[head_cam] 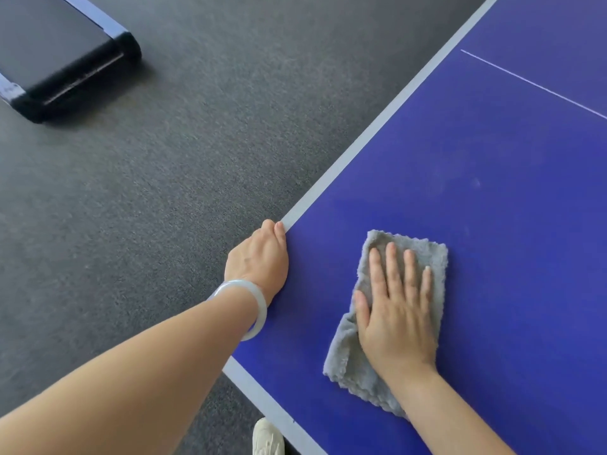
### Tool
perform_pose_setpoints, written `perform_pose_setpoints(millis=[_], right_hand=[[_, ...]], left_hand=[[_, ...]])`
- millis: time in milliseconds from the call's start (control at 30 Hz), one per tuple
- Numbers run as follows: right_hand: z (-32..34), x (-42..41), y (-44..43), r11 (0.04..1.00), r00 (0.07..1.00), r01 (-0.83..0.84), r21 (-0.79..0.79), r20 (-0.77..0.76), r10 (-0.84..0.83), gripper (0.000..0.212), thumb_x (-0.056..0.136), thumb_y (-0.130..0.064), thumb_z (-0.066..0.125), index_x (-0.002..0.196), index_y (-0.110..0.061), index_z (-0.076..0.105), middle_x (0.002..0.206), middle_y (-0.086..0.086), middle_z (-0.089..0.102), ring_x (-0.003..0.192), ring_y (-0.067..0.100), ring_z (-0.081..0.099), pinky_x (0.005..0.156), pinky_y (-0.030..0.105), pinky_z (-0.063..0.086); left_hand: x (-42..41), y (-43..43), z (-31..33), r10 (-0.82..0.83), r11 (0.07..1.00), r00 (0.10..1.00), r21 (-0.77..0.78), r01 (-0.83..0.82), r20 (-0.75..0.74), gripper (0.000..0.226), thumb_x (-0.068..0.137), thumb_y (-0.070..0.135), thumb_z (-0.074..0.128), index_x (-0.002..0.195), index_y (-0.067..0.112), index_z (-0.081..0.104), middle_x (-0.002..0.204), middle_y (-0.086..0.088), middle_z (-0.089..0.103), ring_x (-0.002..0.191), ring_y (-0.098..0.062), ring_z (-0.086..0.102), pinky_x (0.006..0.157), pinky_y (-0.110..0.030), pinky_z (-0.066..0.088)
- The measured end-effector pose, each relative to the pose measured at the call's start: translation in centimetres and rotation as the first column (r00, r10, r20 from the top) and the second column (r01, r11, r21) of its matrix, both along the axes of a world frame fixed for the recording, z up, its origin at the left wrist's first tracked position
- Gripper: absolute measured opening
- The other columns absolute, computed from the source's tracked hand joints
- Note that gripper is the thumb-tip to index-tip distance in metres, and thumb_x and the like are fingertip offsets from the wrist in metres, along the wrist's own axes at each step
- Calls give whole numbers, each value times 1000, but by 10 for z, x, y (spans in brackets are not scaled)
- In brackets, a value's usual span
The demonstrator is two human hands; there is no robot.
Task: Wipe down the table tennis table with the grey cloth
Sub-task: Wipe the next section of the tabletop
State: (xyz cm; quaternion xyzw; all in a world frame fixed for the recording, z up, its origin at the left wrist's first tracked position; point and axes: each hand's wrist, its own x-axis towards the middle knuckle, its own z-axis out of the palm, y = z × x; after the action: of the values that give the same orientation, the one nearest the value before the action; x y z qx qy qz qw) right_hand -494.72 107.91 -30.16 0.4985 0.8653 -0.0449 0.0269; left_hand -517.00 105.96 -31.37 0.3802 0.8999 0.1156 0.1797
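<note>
- Corner work, head view: your right hand (397, 310) lies flat on the grey cloth (427, 254), fingers straight and slightly spread, pressing it to the blue table tennis table (492, 159) near its corner.
- Your left hand (259, 261) grips the table's side edge, fingers curled over the rim and mostly hidden.
- Only palm pressure holds the cloth; a fast stroke could leave it behind or bunch the loose fold by your wrist.
- A pale smudge (474, 182) lies further out; short strokes would likely miss it.
- The bangle (256, 307) sits against the rim and could scrape it if that arm slides.
</note>
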Motion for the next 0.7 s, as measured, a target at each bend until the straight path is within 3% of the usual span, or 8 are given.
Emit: perform_pose_setpoints(millis=[100,200,267,433,500,567,700], right_hand=[[-3,-55,-8,986,985,-162,-28,-58,161,67,99,-46,25,158,-15,22,164,10,18,153,31,12,121,57,13],[-3,-92,38,946,947,-317,-74,-83,311,65,100,-47,26,159,-23,15,167,3,7,154,24,1,123,50,-1],[-3,-88,72,942,943,-330,-65,-75,325,63,102,-47,29,159,-25,15,167,0,7,154,20,0,123,46,-4],[-1,11,102,999,1000,23,-25,-12,-23,61,104,-47,21,159,-23,13,167,1,5,154,21,2,124,46,3],[1,33,72,986,986,165,2,7,-165,65,101,-46,16,159,-17,17,166,8,12,154,26,9,123,51,10],[-1,23,23,976,976,215,25,-19,-215,66,99,-43,23,157,-11,24,163,15,21,152,33,17,121,55,17],[-8,-3,-21,986,980,-169,-15,-109,166,64,100,-43,30,157,-15,25,165,7,18,153,28,11,121,54,16]], left_hand=[[-1,0,1,-1,1000,1000,0,1,3,38,103,45,9,76,27,29,69,11,39,72,-24,44,72,-36,32],[-2,-1,1,-13,1000,1000,-16,13,3,40,103,47,8,76,27,30,69,11,38,75,-24,43,73,-36,32],[-3,-1,2,-16,1000,1000,-22,16,-10,40,103,47,9,78,26,32,69,11,39,73,-24,43,72,-37,32],[-1,-2,2,-2,1000,1000,-21,2,-7,39,103,46,9,77,26,31,70,10,44,66,-21,41,72,-37,32],[0,-1,4,-2,1000,1000,-24,2,-8,40,103,45,10,77,25,31,70,10,44,68,-22,42,73,-37,33],[1,-3,4,3,1000,1000,-27,-3,-15,40,103,45,10,76,24,31,71,9,45,68,-23,43,73,-37,33],[2,-3,6,-11,1000,1000,12,11,3,36,103,44,14,85,26,38,87,3,54,88,-31,53,77,-41,37]])
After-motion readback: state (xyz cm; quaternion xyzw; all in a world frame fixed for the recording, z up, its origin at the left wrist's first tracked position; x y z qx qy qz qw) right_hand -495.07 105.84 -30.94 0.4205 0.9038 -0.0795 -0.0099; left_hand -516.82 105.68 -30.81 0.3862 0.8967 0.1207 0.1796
